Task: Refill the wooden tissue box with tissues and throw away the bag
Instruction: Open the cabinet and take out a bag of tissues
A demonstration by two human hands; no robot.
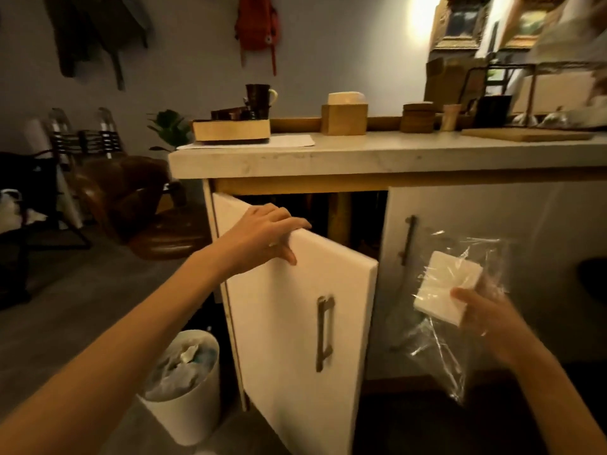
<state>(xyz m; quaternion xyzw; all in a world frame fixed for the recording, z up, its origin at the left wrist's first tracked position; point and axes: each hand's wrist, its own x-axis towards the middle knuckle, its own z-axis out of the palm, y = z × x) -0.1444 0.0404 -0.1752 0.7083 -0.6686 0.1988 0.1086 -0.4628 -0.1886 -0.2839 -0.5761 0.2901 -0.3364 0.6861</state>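
A wooden tissue box (344, 119) stands on the counter at the back, with a white block on top of it. My right hand (486, 318) grips a clear plastic bag (460, 326) that holds a white stack of tissues (443, 287), in front of the shut right cabinet door. My left hand (262, 234) rests on the top edge of the open white cabinet door (295, 323), fingers curled over it. A white bin (187, 412) full of crumpled rubbish stands on the floor, left of the open door.
The marble counter (328, 157) carries a thick book (231, 129) with dark cups, wooden coasters (417, 118), a cutting board (528, 134) and a wire rack. A brown leather chair (138, 205) stands to the left. The cabinet inside is dark.
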